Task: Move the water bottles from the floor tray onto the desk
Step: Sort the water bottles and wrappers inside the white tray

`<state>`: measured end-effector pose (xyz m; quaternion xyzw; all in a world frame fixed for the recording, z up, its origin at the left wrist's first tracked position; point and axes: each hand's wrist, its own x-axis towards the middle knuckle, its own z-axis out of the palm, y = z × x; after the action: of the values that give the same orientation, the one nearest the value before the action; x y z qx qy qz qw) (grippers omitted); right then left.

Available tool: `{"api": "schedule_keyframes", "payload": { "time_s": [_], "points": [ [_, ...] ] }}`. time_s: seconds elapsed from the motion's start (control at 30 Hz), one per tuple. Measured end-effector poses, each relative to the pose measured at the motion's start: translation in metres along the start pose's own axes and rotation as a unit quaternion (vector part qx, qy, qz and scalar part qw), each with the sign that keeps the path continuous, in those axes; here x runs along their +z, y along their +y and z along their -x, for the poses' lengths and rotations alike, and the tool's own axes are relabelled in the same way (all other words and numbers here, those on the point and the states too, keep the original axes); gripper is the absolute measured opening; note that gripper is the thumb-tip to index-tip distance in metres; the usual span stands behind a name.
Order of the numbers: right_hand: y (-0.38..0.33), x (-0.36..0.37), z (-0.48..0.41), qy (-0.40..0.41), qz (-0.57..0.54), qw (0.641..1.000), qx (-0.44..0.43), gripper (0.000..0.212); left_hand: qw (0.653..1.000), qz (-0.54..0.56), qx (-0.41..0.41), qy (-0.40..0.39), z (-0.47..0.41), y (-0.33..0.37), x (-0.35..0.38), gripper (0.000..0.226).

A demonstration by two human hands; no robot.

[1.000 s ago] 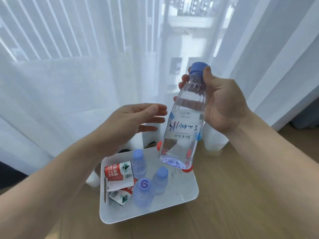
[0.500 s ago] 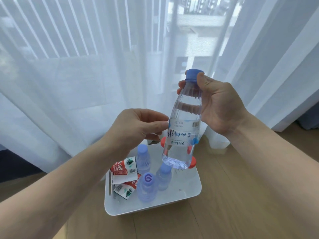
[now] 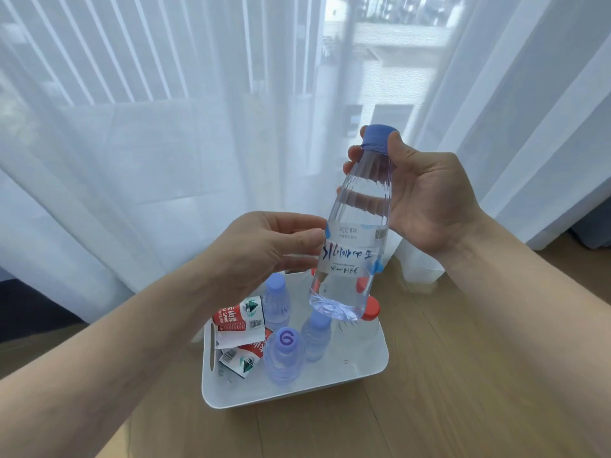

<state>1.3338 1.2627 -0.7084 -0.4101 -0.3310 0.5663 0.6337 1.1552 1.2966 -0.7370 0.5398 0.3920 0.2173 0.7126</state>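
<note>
Above the floor tray (image 3: 363, 370), right hand (image 3: 426, 200) grips the clear bottle (image 3: 358, 206) at its neck, thumb and fingers curled just under the blue cap (image 3: 377, 137). Left hand (image 3: 264, 249) pinches its label, thumb on front. Bottle tilted, base nearest. Blue-capped bottles (image 3: 284, 355) upright in tray; red-label bottles (image 3: 238, 317) lying at left.

The bottle (image 3: 355, 246) is between left hand (image 3: 264, 249) and right hand (image 3: 426, 200), above the tray (image 3: 358, 370) on the floor (image 3: 479, 391).
</note>
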Motion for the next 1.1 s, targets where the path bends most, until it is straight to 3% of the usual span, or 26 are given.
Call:
{"api": "schedule_keyframes", "payload": {
  "time_s": [0.27,0.57,0.83,1.1],
  "points": [
    [0.0,-0.001,-0.001,-0.003,-0.017,1.0,0.015,0.028,0.999,0.034,0.013,0.018,-0.001,-0.005,0.0,0.01],
    [-0.001,0.0,-0.001,-0.012,-0.034,0.999,0.024,0.028,0.996,0.079,-0.013,-0.026,-0.001,-0.003,-0.001,0.014],
    [0.0,-0.002,-0.006,0.055,0.085,0.995,-0.013,0.019,0.994,0.11,-0.011,0.013,-0.003,-0.002,-0.007,0.027],
    [0.001,-0.014,-0.004,0.152,0.09,0.984,-0.032,0.057,0.997,0.067,0.033,0.005,0.003,0.017,-0.03,0.016]
  ]
}}
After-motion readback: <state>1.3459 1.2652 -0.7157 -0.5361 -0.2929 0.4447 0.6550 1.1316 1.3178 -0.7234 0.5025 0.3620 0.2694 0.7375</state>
